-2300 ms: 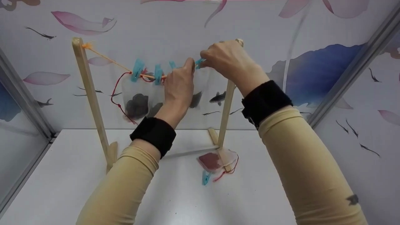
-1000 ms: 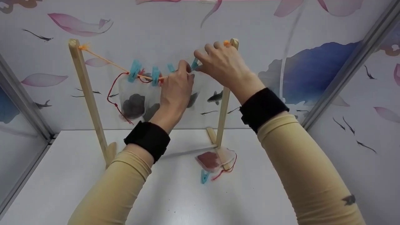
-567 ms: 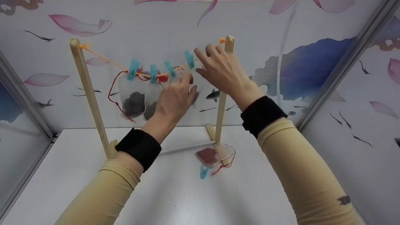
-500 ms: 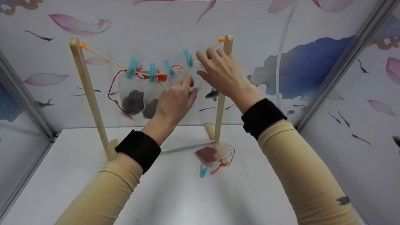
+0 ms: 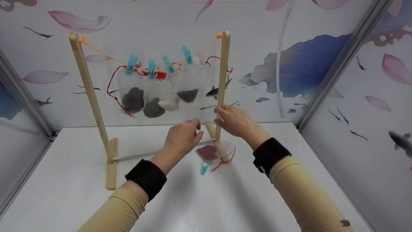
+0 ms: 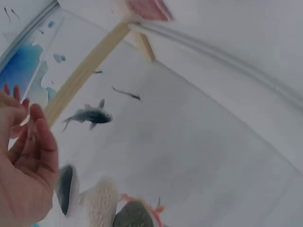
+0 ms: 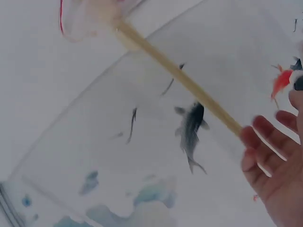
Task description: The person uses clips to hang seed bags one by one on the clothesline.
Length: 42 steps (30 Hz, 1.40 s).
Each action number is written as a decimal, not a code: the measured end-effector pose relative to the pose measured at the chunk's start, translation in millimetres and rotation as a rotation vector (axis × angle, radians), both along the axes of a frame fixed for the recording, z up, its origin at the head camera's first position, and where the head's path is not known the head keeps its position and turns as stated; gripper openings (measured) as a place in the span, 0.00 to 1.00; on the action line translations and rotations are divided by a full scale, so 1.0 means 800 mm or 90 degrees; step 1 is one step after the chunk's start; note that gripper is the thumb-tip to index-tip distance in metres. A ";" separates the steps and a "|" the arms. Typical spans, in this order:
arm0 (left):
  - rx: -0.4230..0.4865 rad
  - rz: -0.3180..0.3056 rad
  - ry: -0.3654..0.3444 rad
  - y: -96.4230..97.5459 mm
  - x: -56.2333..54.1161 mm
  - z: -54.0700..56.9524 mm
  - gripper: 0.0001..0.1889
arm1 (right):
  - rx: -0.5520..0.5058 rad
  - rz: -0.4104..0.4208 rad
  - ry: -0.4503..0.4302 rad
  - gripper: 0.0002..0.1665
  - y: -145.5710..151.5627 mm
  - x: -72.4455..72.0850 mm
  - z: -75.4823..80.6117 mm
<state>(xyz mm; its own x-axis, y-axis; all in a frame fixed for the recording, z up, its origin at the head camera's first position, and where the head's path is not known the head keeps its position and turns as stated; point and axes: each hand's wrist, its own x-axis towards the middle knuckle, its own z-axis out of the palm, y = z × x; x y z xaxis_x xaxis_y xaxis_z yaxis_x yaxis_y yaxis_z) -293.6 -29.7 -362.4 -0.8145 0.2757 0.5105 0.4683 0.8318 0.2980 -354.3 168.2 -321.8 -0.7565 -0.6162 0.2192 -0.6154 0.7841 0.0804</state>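
My left hand is in the air in front of the rack's lower bar, fingers loosely bent and holding nothing. The right hand, also holding nothing, hovers near the right wooden post, fingers relaxed; whether it touches the post I cannot tell. Between the posts, several blue clothespins sit on an orange string, with sheer drawstring bags hanging beneath. Dark pieces and a pale shell-like piece show in them. Another bag, with a reddish-brown piece, lies at the right foot beside a loose clothespin.
The wooden rack stands on a white table, its left foot pointing toward the person. A thin rod joins the two feet. Behind rises a white wall printed with fish and petals; metal edges frame the sides.
Both hands let go near the rightmost clothespin and moved down from the string. That clothespin and a bag with a dark piece now hang unheld. The head view has shifted slightly.
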 end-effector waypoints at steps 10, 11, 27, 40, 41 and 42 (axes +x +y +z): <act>-0.063 -0.060 -0.432 0.014 0.042 -0.123 0.26 | -0.120 0.050 -0.301 0.25 0.001 0.056 -0.183; -0.064 -0.061 -0.424 0.015 0.043 -0.134 0.27 | -0.121 0.055 -0.288 0.27 0.000 0.062 -0.195; -0.006 -0.021 -0.199 0.021 0.073 -0.180 0.13 | -0.128 0.108 -0.157 0.14 -0.009 0.133 -0.225; 0.097 -0.073 -0.310 0.007 0.083 -0.166 0.09 | -0.274 -0.040 -0.383 0.28 0.011 0.137 -0.230; 0.112 -0.084 -0.311 0.006 0.082 -0.164 0.09 | -0.284 -0.039 -0.373 0.29 0.010 0.135 -0.231; 0.124 -0.097 -0.310 0.006 0.081 -0.162 0.08 | -0.292 -0.038 -0.361 0.29 0.010 0.134 -0.231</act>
<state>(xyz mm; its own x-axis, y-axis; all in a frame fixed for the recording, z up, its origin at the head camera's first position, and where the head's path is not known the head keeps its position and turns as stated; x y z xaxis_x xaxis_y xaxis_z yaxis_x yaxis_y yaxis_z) -228.8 -24.7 -492.2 -0.9277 0.3469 0.1378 0.3485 0.6727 0.6526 -247.1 176.0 -506.8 -0.8601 -0.5100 0.0102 -0.4196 0.6962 -0.5824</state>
